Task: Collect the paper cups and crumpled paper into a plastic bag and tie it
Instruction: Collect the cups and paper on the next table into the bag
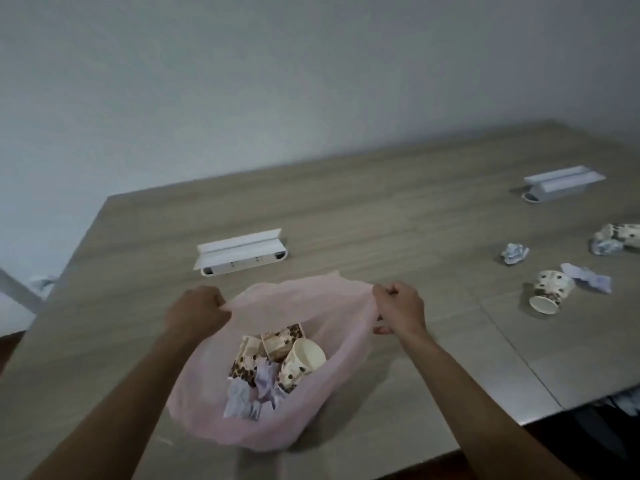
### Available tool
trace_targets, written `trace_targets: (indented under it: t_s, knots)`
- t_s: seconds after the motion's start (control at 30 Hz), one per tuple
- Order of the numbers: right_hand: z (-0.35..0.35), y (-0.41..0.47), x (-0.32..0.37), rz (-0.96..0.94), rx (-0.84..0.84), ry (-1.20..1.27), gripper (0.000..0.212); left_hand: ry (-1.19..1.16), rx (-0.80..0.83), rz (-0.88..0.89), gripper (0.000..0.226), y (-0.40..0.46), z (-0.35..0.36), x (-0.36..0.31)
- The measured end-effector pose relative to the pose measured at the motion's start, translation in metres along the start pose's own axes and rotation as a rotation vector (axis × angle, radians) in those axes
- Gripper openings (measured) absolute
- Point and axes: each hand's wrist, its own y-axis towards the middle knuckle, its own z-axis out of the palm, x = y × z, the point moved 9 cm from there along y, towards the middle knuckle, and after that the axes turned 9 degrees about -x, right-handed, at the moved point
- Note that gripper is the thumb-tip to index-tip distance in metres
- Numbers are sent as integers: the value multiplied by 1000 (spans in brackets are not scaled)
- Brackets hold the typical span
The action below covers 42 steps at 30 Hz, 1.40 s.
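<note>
While the pink plastic bag [341, 386] sits on the wooden table [398, 216] close to its near edge, both hands hold its mouth open. The left hand [197, 311] has its fingers curled round the left side of the bag's rim, a closed grip on the thin plastic. The right hand [400, 306] pinches the right side of the rim in a fist, with a strip of the bag showing below its knuckles.

Inside the bag lie several paper cups [294, 355] with a brown spotted print, tipped on their sides, one showing its pale inside. Beneath and beside them sits crumpled paper [247, 396], whitish and lilac.

Further right on the table, well apart from the bag, more litter lies loose: a spotted cup [549, 291] on its side with its open end toward the near edge, a crumpled sheet [587, 277] just beside it, a paper ball [514, 252] farther back, and at the right border another cup [625, 235] touching a paper wad [604, 245].

Two white socket boxes are set into the table, one [240, 252] just behind the bag, the other [564, 183] far right.
</note>
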Motion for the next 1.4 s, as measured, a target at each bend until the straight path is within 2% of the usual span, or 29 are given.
trace_targets:
  t_s: [0.1, 0.3, 0.53, 0.67, 0.77, 0.83, 0.9, 0.97, 1.03, 1.07, 1.13, 1.27, 1.4]
  knots:
    - [-48, 35, -14, 41, -113, 44, 28, -88, 27, 74, 12, 17, 7, -72]
    - [-149, 122, -43, 126, -252, 124, 20, -268, 109, 157, 5, 39, 33, -230]
    - [-268, 211, -66, 174, -242, 150, 18, -485, 116, 167, 6, 38, 55, -404]
    - [-319, 259, -75, 160, -181, 108, 16, -536, 119, 152, 23, 36, 66, -478]
    - [-341, 287, -94, 256, -94, 204, 19, -528, 97, 147, 31, 37, 78, -511]
    - [-353, 304, -119, 361, -102, 245, 25, -457, 57, 164, 34, 37, 83, -526]
    - [-362, 321, -148, 403, -142, 137, 32, -427, 32, 166, 47, 37, 86, -534]
    - [-358, 333, -184, 464, -127, 21, 57, -442, 11, 220, 56, 32, 83, -541]
    - [-340, 336, -207, 507, -66, 3, 81, -430, -38, 287, 48, 30, 80, -544]
    - [-334, 335, -211, 516, -58, -10, 86, -424, -69, 298, 40, 29, 78, -543]
    - [-324, 338, -219, 502, -67, -75, 81, -430, -110, 292, 24, 29, 75, -538]
    - [-306, 349, -239, 480, -78, -67, 53, -513, -76, 268, 18, 35, 80, -530]
    - [-319, 347, -238, 437, -185, -38, 52, -596, -74, 275, 16, 38, 79, -540]
